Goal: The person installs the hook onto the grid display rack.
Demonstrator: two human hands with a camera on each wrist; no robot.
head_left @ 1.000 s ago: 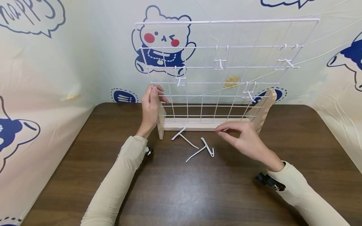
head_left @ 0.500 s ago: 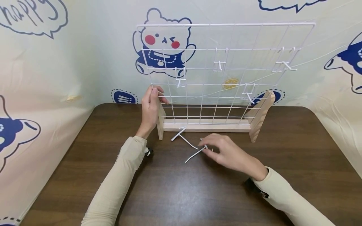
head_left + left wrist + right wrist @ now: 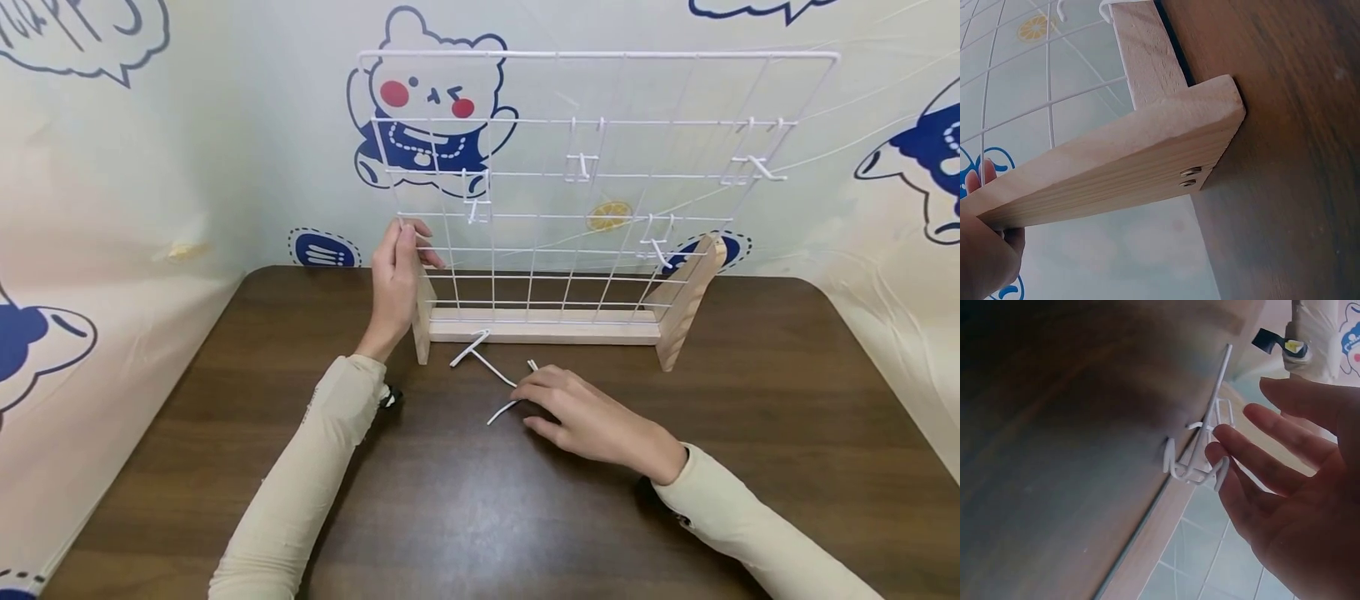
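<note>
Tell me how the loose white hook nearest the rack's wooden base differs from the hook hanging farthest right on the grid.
The loose hook lies on the table, while the hanging hook is up on the wire grid. The loose hook's prong points toward the right hand; the hanging hook's prong juts out from the grid. Both are white hooks with a single prong.

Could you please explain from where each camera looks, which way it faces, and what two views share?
Head: worn on the head, facing forward and down at the wire rack and table; left hand, right hand and both sleeves show.
Left wrist: on that wrist, facing the rack's wooden side support; part of the left hand shows.
Right wrist: on that wrist, facing a white hook; the right hand shows, with the left sleeve beyond.
Shared: head and left wrist both show the yellow fruit-slice print.
</note>
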